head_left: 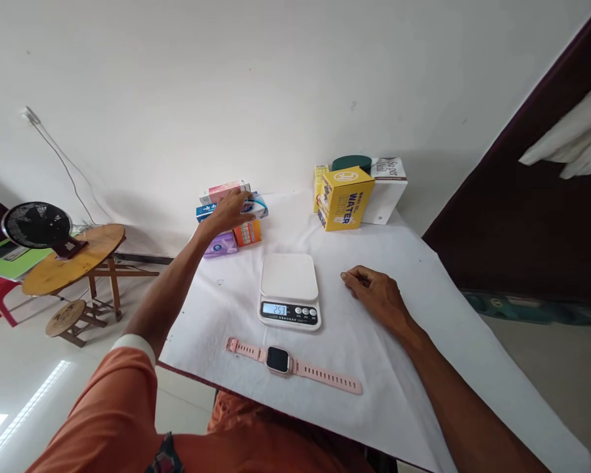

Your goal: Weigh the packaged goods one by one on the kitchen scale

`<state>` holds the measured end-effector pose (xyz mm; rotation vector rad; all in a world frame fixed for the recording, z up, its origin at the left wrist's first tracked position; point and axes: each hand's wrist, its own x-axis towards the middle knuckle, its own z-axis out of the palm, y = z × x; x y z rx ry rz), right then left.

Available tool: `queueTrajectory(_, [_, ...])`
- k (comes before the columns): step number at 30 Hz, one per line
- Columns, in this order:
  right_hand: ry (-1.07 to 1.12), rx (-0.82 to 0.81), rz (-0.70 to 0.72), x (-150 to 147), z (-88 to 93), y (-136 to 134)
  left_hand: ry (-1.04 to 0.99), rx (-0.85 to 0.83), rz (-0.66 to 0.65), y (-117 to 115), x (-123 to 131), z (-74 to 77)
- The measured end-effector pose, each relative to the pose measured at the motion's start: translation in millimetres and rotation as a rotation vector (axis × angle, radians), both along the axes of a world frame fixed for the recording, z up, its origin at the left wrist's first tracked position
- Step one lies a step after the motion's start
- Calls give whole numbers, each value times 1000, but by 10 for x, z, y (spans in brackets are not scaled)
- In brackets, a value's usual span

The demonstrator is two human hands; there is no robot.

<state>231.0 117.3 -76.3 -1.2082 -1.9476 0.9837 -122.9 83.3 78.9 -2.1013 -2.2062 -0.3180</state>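
My left hand (230, 211) reaches to the back left and lies across a long blue-and-white box (259, 205), thumb and fingers on either side. That box sits among small packs: a pink-and-white box (221, 189) behind, a purple pack (220, 246) and an orange box (249, 233) in front. My right hand (374, 292) rests on the white cloth with curled fingers, thumb against index, nothing visible in it. Between my hands stands a white digital scale (289, 277), its plate bare and its display lit. Nearer me, a pink-strapped smartwatch (278, 360) lies stretched out flat.
At the back right stand a yellow box (347, 200) marked WATER, a white box (389, 190) and a dark green round-topped thing (351, 163). The wall borders the table's (394, 368) far side. Off to the left, a black fan (38, 225) stands on a round wooden table (103, 240).
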Motion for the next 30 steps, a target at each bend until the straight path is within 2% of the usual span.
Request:
queueTrajectory(4, [32, 10, 20, 9, -39, 35, -5, -118, 156, 304, -251, -36])
queueTrajectory(7, [63, 17, 17, 15, -56, 42, -6, -130, 173, 340, -311, -110])
queueTrajectory(10, [95, 18, 18, 11, -54, 37, 10, -95, 164, 346, -251, -118])
queueTrajectory(12, [111, 16, 16, 6, -55, 39, 19, -21, 120, 414, -105, -99])
queueTrajectory(15, [131, 21, 10, 1, -75, 48, -12, 53, -10, 654, 297, -84])
queueTrajectory(19, [158, 32, 9, 2, -112, 58, -100, -13, -108, 1139, 970, -109])
queueTrajectory(22, [165, 46, 12, 3, -130, 67, -141, -28, -139, 1520, 1349, -124])
queueTrajectory(26, [177, 49, 21, -2, -144, 87, -139, -42, -139, 1953, 1574, -110])
queueTrajectory(30, [208, 21, 27, -9, -145, 100, -131, -167, -110, 2191, 1606, -100])
